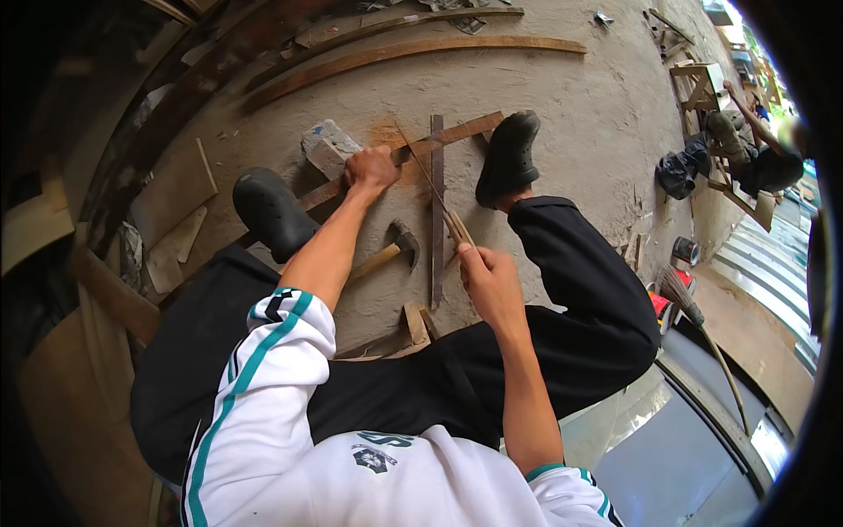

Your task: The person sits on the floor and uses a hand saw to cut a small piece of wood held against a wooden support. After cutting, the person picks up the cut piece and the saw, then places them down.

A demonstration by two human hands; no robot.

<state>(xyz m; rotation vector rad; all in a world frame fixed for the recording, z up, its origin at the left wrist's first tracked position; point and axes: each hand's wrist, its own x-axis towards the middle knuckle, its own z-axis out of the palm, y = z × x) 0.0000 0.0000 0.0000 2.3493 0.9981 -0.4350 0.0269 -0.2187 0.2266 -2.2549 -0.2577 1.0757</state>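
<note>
A narrow wooden strip [465,130] lies slantwise low over the ground between my feet. My left hand [371,169] is closed around it, beside a whitish block [327,144]. In my right hand [493,279] is the wooden handle of a handsaw [430,180]. Its thin blade points away from me and crosses the strip just right of my left hand. Orange-brown sawdust [383,133] is scattered around that spot. A claw hammer [380,261] with a wooden handle rests on the ground between my forearms, and a dark straight bar [436,233] lies beside it.
My black clogs [274,211] flank the work. Long boards [413,54] lie at the far side, panel offcuts [176,189] at left. At right are a brush with a long handle [685,299], cans [685,252], a black bag [683,167] and another person [764,162].
</note>
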